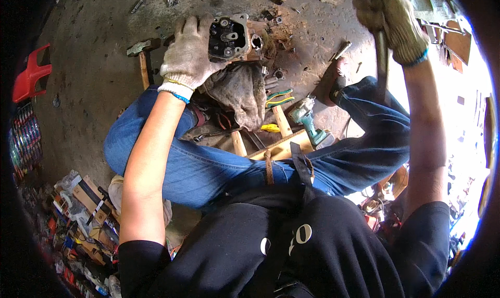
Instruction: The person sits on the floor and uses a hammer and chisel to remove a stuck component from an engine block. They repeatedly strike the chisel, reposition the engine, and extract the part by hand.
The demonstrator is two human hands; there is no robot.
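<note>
In the head view, the left hand (188,53), in an off-white knit glove, lies against the left side of a blocky metal engine part (240,31) with a dark, oily cavity; whether it grips is unclear. The part sits above a crumpled, stained grey cloth (240,95). The gloved right hand (393,19), raised at upper right, is closed around a long, blurred grey metal tool (382,58). A wooden-handled hammer (144,64) lies left.

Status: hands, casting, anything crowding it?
Left hand on casting; right hand gripping bar, off to the right. Cavity faces up. Rag bunched at casting's near edge.
</note>
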